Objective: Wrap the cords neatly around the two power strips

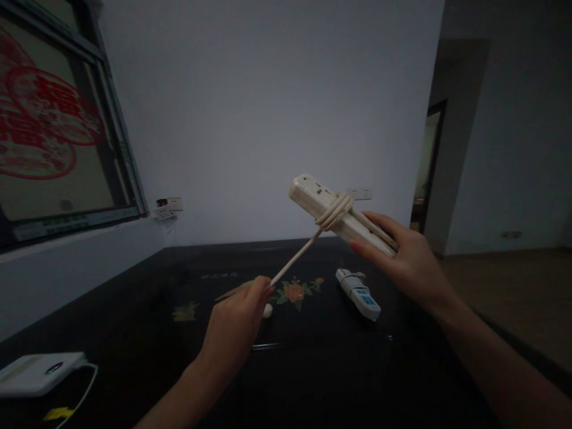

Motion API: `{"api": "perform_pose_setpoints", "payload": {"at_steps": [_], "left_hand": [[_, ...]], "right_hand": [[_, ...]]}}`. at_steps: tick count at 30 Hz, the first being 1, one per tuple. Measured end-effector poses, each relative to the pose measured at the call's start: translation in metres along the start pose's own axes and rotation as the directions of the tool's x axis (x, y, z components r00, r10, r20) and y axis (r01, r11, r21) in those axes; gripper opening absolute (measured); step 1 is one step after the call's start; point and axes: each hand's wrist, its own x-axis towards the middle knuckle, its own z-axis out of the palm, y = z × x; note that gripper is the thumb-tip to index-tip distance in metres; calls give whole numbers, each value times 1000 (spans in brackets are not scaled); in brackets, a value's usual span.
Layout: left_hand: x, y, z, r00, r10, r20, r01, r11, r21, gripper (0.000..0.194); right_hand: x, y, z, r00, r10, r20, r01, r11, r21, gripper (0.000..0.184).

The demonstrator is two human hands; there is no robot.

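Above the table, my right hand [409, 256] grips the lower end of a cream power strip [306, 193], which tilts up to the left. Several turns of its cord [336, 210] are wound around the strip's middle. From these turns the cord runs taut down to my left hand [239, 322], whose fingers are closed on it. A small pale rounded piece [267, 311] shows just beside my left fingers; I cannot tell whether it is the plug. On the table to the right lies a second, white power strip [358, 295] with its grey cord wrapped around it.
The dark glossy table [313, 381] bears a printed flower. At the front left lies a white device [42, 372] with a cable and a yellow tag [59, 413]. A wall with sockets [360, 193] stands behind, a window [53, 119] at left.
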Motion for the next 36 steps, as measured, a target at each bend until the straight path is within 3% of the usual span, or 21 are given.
{"api": "perform_pose_setpoints", "payload": {"at_steps": [3,8,12,17,24,32,36], "left_hand": [[-3,1,-17,973,179,-148,-163,980,114,25],[4,8,-44,852,420,-311,-351,901,255,21],[13,12,-55,771,557,-309,-482,827,290,20],[22,12,-63,716,657,-237,-602,752,267,20],[28,17,-68,722,655,-226,-649,753,110,26],[41,-3,-54,817,555,-154,-571,816,-88,25],[45,-10,-44,835,541,-100,-549,814,-189,23]], "right_hand": [[3,9,3,996,48,77,-48,999,3,50],[6,27,14,937,148,316,-171,984,45,49],[3,39,22,849,207,487,-261,964,44,53],[-6,44,31,752,212,624,-279,960,9,52],[-20,36,52,710,165,684,-182,982,-48,56],[-35,21,60,662,133,738,-81,991,-106,56],[-45,17,61,647,171,743,-8,976,-218,61]]}}
